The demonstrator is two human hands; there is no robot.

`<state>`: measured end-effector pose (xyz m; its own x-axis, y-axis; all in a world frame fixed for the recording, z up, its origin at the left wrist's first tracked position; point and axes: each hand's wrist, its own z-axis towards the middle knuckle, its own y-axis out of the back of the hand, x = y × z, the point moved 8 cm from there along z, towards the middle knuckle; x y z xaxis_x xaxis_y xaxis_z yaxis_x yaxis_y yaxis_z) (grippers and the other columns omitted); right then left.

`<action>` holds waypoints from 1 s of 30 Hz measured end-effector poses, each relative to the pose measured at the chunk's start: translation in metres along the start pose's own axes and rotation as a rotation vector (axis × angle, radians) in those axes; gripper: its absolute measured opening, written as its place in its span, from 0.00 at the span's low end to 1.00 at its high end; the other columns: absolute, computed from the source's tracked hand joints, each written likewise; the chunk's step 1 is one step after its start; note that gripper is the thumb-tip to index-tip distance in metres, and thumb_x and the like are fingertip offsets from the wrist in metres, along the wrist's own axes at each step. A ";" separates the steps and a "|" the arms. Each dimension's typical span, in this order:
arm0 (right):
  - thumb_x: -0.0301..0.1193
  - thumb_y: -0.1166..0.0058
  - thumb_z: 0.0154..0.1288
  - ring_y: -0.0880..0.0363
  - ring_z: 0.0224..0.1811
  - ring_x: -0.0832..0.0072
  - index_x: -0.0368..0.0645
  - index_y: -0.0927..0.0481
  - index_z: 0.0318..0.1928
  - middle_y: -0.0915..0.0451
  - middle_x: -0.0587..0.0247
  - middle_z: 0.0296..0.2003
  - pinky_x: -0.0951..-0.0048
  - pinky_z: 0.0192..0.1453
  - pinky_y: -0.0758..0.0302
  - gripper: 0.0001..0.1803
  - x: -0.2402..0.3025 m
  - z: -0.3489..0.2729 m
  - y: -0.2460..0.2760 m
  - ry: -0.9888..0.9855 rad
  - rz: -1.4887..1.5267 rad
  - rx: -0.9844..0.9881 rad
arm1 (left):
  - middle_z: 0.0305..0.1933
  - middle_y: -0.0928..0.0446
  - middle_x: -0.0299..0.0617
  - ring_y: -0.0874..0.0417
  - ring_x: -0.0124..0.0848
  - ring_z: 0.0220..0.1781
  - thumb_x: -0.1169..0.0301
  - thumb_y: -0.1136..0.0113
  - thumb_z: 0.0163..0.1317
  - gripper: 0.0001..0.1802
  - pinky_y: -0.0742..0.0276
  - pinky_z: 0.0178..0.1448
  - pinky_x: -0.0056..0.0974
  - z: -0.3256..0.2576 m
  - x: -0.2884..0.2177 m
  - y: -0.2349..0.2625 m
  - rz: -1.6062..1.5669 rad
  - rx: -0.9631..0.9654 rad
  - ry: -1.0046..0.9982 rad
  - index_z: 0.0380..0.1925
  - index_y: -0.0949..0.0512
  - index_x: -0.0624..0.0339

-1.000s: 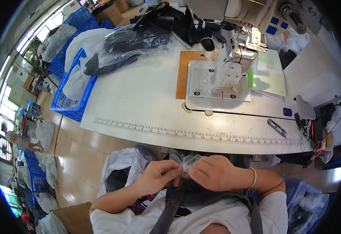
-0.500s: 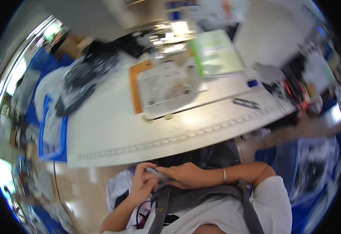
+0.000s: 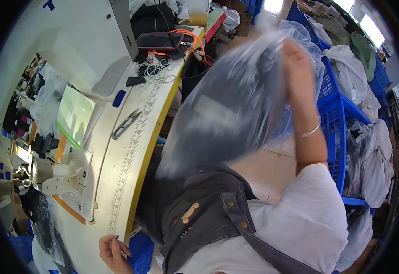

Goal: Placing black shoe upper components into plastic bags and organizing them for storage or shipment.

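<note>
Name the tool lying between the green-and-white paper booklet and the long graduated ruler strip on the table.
A pair of dark metal thread snips lies there on the white tabletop, seen in the head view.

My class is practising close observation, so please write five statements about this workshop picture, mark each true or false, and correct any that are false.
1. The right hand holds a clear plastic bag with dark contents. True.
2. The left hand grips the bag too. False: the left hand is near the edge of the table, apart from the bag.
3. Thread snips lie on the table beside a ruler scale. True.
4. A bracelet is worn on the left wrist. False: the bracelet is on the right wrist.
5. A blue crate stands to the person's right. True.
</note>
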<state>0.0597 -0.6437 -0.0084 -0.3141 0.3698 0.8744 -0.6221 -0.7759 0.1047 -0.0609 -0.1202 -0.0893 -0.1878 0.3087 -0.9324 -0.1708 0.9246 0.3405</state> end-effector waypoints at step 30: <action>0.12 0.60 0.56 0.25 0.40 0.53 0.28 0.26 0.42 0.25 0.45 0.43 0.60 0.45 0.27 0.13 0.194 -0.358 -0.342 1.553 0.229 1.322 | 0.54 0.29 0.59 0.28 0.49 0.57 0.62 0.54 0.57 0.24 0.34 0.60 0.43 -0.370 0.613 0.045 -0.322 -0.561 1.074 0.48 0.26 0.68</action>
<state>-0.0450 -0.1241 -0.0438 -0.9561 -0.2876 -0.0570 0.0720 -0.4187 0.9053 -0.5417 0.0282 -0.6012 -0.7087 -0.4948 -0.5030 -0.6934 0.6202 0.3669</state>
